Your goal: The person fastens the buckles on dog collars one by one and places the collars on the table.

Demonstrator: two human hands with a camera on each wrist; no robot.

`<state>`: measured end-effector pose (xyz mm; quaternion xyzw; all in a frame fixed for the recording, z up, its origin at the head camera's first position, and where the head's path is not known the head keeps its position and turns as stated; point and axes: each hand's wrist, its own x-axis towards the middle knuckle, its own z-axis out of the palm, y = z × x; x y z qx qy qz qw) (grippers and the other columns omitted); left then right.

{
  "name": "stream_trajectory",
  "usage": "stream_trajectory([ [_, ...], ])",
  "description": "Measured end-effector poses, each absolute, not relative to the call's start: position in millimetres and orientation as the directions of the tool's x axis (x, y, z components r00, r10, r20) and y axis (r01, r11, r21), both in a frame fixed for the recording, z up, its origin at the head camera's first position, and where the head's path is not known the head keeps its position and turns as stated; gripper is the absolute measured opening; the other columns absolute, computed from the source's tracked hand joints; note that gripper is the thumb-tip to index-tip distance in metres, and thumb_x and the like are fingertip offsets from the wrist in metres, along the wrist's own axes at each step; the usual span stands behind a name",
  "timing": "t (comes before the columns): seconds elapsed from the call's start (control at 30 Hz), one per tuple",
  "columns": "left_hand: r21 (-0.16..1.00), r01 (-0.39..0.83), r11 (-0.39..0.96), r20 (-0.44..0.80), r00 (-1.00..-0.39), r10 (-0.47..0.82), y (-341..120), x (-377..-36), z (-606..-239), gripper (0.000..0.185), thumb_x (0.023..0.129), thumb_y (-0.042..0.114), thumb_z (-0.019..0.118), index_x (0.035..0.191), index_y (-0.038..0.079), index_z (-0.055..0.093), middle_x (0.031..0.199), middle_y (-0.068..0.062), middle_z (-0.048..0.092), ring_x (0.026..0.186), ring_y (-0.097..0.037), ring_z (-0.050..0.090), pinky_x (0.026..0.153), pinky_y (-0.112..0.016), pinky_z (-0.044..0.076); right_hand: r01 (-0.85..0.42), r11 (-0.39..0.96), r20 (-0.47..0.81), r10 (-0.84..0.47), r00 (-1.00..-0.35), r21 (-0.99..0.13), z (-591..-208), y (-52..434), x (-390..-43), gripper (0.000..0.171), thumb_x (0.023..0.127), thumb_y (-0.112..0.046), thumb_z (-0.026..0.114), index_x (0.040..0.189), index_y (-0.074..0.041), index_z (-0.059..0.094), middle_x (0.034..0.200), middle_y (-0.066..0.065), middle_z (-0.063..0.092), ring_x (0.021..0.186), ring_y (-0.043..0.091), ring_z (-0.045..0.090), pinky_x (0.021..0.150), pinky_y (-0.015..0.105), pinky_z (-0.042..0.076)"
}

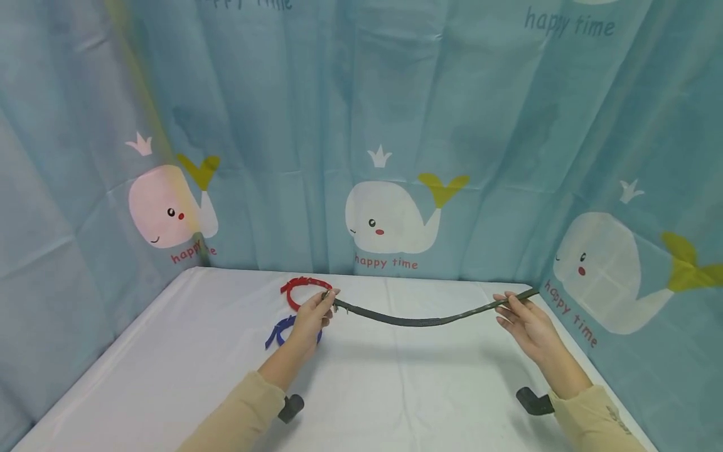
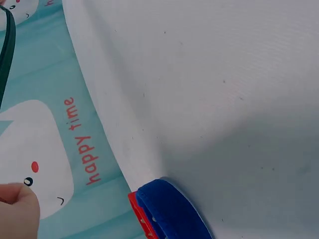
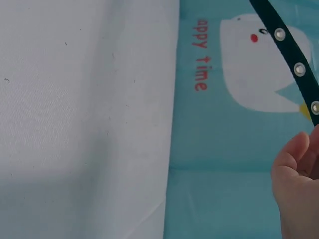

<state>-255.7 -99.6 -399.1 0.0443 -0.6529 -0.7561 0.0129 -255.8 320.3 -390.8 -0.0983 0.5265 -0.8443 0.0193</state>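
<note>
A dark green collar [image 1: 407, 322] hangs in a shallow sag between both hands, above the white table. My left hand [image 1: 307, 323] pinches its left end, where small metal parts show. Near its other end, my right hand [image 1: 528, 323] holds the collar between thumb and fingers, and the tip sticks out past them. Silver eyelets line the green collar [image 3: 299, 69] in the right wrist view. Behind the left hand lie a looped red collar [image 1: 290, 293] and a looped blue collar [image 1: 278, 331], the blue one partly hidden by that hand.
The white-covered table [image 1: 429, 383] meets a light blue curtain [image 1: 305, 207] printed with whales at the back and sides. Black wrist-camera parts [image 1: 292, 408] jut out beside both sleeves.
</note>
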Motion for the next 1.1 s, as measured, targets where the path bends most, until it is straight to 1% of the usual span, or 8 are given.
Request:
stream_trajectory([
  [0.17,0.972,-0.022,-0.234,-0.024,-1.000,-0.007,-102,-251,-399,0.038,0.105,0.023,0.043,0.128,-0.003,0.057,0.105,-0.005,0.063,0.073,-0.013,0.051,0.065,-0.020,0.044,-0.104,-0.417,0.137,-0.048,-0.989,-0.903,-389,311,-255,0.017,0.103,-0.013,0.045,0.110,-0.019,0.060,0.098,-0.005,0.070,0.084,0.009,0.060,0.077,0.023,0.049],
  [0.33,0.986,-0.009,-0.164,-0.001,-0.999,0.049,-98,-248,-399,0.033,0.101,0.013,0.051,0.128,-0.006,0.056,0.110,-0.009,0.065,0.082,-0.014,0.056,0.076,-0.021,0.049,-0.122,-0.373,0.102,0.073,-0.992,-0.920,-387,298,-254,0.007,0.099,-0.014,0.055,0.106,-0.012,0.053,0.091,-0.005,0.071,0.075,0.006,0.060,0.074,0.021,0.048],
  [0.43,0.995,0.016,-0.096,0.020,-0.999,0.041,-96,-246,-397,0.033,0.098,0.011,0.057,0.129,-0.003,0.057,0.109,-0.007,0.067,0.086,-0.017,0.057,0.078,-0.021,0.049,-0.121,-0.330,0.084,0.126,-0.989,-0.936,-384,289,-252,0.011,0.098,-0.014,0.058,0.104,-0.010,0.049,0.087,-0.005,0.070,0.073,0.005,0.060,0.074,0.020,0.048],
  [0.53,0.996,0.072,-0.044,0.072,-0.997,0.006,-96,-246,-390,0.032,0.098,0.013,0.058,0.128,0.001,0.060,0.099,-0.006,0.068,0.082,-0.018,0.056,0.074,-0.021,0.047,-0.135,-0.307,0.098,0.131,-0.987,-0.942,-381,280,-252,0.004,0.097,-0.009,0.058,0.100,-0.012,0.057,0.086,-0.005,0.070,0.074,0.005,0.060,0.075,0.020,0.049],
  [0.67,0.990,0.144,0.005,0.144,-0.989,-0.019,-96,-245,-380,0.031,0.097,0.017,0.060,0.124,0.002,0.064,0.088,-0.008,0.064,0.080,-0.018,0.054,0.072,-0.026,0.043,-0.164,-0.280,0.143,0.095,-0.985,-0.946,-375,269,-254,0.020,0.094,-0.001,0.061,0.091,-0.018,0.069,0.089,-0.005,0.071,0.081,0.007,0.062,0.078,0.021,0.050],
  [0.83,0.978,0.202,0.055,0.201,-0.979,0.018,-93,-241,-373,0.038,0.097,0.017,0.061,0.133,0.005,0.059,0.114,-0.014,0.067,0.107,-0.026,0.058,0.099,-0.042,0.045,-0.221,-0.134,0.211,0.085,-0.974,-0.966,-369,257,-252,0.026,0.091,-0.001,0.066,0.089,-0.025,0.073,0.090,-0.009,0.072,0.084,0.007,0.061,0.075,0.020,0.050],
  [0.9,0.969,0.240,0.066,0.237,-0.971,0.040,-91,-240,-370,0.039,0.097,0.015,0.060,0.135,0.004,0.057,0.125,-0.016,0.063,0.111,-0.028,0.059,0.101,-0.047,0.043,-0.252,-0.060,0.246,0.085,-0.965,-0.966,-368,252,-251,0.025,0.091,-0.003,0.067,0.089,-0.027,0.074,0.089,-0.010,0.071,0.084,0.007,0.061,0.074,0.021,0.049],
  [1.1,0.938,0.322,0.127,0.310,-0.945,0.104,-84,-237,-366,0.038,0.098,0.013,0.057,0.133,-0.002,0.056,0.116,-0.018,0.065,0.101,-0.027,0.058,0.097,-0.045,0.046,-0.386,0.114,0.389,0.008,-0.921,-0.916,-368,235,-245,0.016,0.089,-0.001,0.068,0.104,0.001,0.072,0.090,-0.011,0.071,0.087,0.006,0.062,0.078,0.020,0.050],
])
